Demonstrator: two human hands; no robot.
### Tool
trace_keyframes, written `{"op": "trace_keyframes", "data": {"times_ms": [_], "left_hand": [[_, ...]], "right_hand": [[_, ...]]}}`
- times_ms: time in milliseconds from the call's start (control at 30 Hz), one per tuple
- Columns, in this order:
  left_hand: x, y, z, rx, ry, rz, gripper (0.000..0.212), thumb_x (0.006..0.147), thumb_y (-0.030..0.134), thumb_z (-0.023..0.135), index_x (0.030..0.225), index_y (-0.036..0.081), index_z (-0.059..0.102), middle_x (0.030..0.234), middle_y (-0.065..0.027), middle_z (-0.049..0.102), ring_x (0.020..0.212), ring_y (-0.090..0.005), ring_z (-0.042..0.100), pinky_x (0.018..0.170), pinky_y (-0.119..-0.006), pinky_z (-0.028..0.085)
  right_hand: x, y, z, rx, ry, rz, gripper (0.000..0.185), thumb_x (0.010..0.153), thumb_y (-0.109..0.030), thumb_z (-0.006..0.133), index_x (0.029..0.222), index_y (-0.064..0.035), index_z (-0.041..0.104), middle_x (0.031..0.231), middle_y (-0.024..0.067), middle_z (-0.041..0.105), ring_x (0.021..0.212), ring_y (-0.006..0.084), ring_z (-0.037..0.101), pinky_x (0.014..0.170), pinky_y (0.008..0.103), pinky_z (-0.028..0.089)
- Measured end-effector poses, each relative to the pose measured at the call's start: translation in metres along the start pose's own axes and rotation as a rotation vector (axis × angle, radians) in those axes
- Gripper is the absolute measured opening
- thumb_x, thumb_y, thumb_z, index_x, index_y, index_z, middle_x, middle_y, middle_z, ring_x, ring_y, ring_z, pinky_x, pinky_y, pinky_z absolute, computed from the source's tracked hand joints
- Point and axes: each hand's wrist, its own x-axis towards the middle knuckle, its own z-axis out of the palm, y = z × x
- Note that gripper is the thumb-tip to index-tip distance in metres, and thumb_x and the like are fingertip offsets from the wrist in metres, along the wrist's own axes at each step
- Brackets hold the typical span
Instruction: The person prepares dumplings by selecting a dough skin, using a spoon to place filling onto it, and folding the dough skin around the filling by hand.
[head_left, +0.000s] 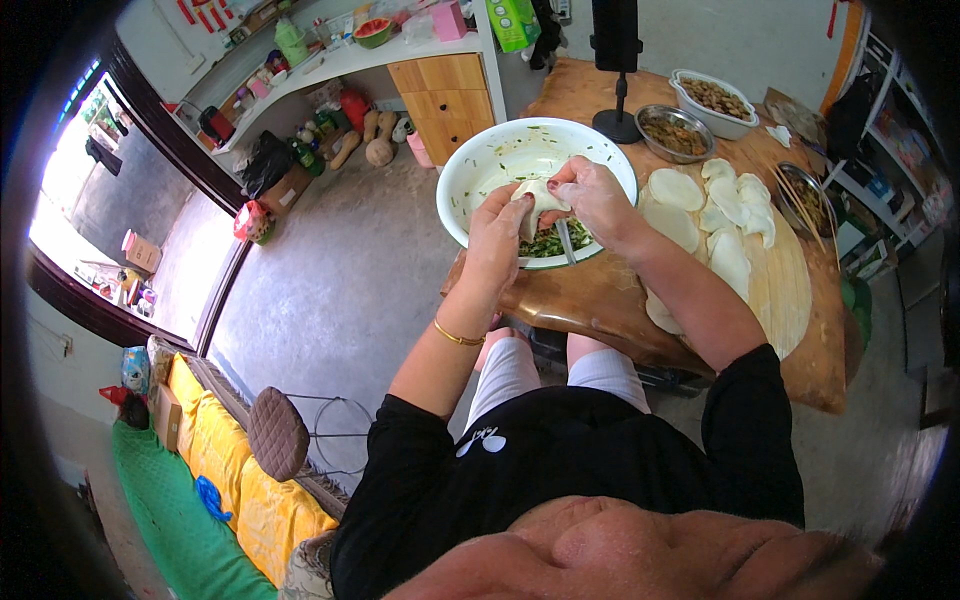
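Observation:
Above the white enamel basin (466, 161), my left hand (496, 229) and my right hand (596, 201) hold one folded dough wrapper (538, 202) between them, fingers pinching its edge. Chopped green filling (551, 241) lies in the basin's near side, with a metal spoon (567, 241) leaning on the rim. Whether filling is inside the wrapper cannot be seen. To the right, flat dough rounds (675, 189) and several folded dough pieces (726, 196) rest on a round wooden board (784, 300). My right forearm reaches across the board's near left side.
A wooden table (585, 292) carries a steel bowl of food (675, 133), a white tub of brown pieces (716, 97), another bowl (806, 199) with chopsticks (799, 202) across it, and a black stand (619, 112) behind the basin. A padded stool (279, 435) stands at the lower left.

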Motion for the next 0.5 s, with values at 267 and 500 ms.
{"op": "trace_keyframes", "data": {"times_ms": [267,500], "left_hand": [[-0.005,-0.005,0.001,-0.117,-0.036,0.046,0.038,0.081,-0.004,0.049,0.118,-0.006,0.045,0.100,-0.0081,0.058,0.081,-0.0130,0.055,0.069,-0.022,0.043],[-0.009,-0.007,0.005,-0.060,-0.025,0.096,0.036,0.082,-0.004,0.052,0.117,-0.005,0.047,0.099,-0.0083,0.059,0.082,-0.0133,0.055,0.071,-0.023,0.044]], "right_hand": [[-0.013,-0.018,0.004,0.388,0.034,0.037,0.021,0.089,-0.016,0.050,0.094,0.0036,0.054,0.093,0.0136,0.060,0.077,0.0188,0.061,0.065,0.0294,0.051],[-0.014,-0.014,0.003,0.081,0.032,0.109,0.018,0.092,-0.018,0.047,0.094,-0.0008,0.052,0.084,0.0074,0.058,0.071,0.0135,0.056,0.063,0.0269,0.046]]}}
